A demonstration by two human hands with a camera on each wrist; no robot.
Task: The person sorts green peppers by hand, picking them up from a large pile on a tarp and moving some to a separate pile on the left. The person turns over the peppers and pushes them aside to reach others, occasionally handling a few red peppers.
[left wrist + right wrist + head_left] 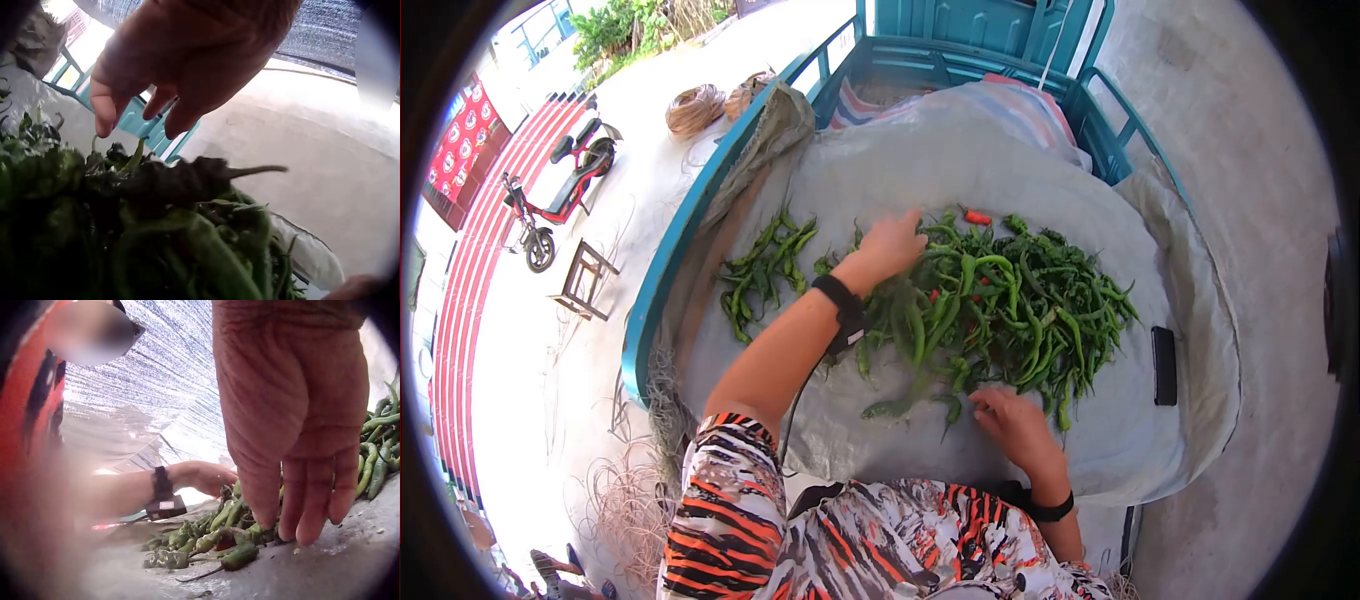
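A large heap of green chili peppers (1040, 300), with a few red ones (977, 217), lies on a grey sheet (960, 150). My left hand (890, 248) is over the heap's far left edge. In the left wrist view its loosely bent fingers (104, 115) hang just above pepper stems, with nothing between them. Near the heap's front edge is my right hand (1015, 430). Its fingers (312, 512) point down, nearly straight, in the right wrist view, fingertips close over the sheet beside a green pepper (240, 556).
A smaller pepper pile (765, 265) lies to the left. A black phone (1164, 366) rests on the sheet at right. The teal cart rail (690, 240) borders the left side. Beyond it stand a small stool (585, 280) and a red scooter (565, 190).
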